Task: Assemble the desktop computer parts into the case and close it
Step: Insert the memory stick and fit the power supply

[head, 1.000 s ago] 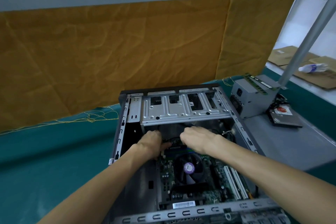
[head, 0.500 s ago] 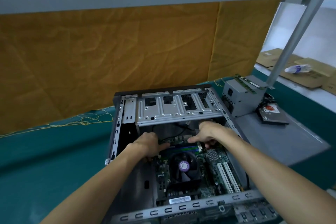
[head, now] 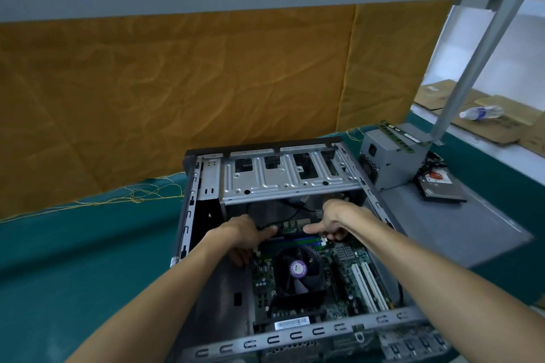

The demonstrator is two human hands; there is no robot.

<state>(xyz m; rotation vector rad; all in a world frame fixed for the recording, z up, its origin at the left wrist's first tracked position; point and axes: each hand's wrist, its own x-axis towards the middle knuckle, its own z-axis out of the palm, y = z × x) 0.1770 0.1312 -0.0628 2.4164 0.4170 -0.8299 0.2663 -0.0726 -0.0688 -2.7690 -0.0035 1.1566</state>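
Observation:
The open computer case [head: 206,186] lies on its side on the teal table. Inside it is the motherboard [head: 348,277] with a black CPU fan [head: 298,270] that bears a purple sticker. A green memory module [head: 290,226] stands in the slots just beyond the fan, below the silver drive cage [head: 283,183]. My left hand [head: 244,234] touches the module's left end with its thumb, its fingers curled down at the board's edge. My right hand [head: 334,219] presses its straight index finger on the module's right part, the other fingers curled.
A grey power supply [head: 389,159] with loose memory sticks [head: 396,132] on top stands right of the case on the grey side panel [head: 448,224]. A drive [head: 439,187] lies beside it. A slanted metal post [head: 483,44], cardboard and a water bottle [head: 479,112] are at far right.
My right hand has shifted right and stretched out its index finger onto the module. My left hand stays at the module's left end. The view moved closer to the case.

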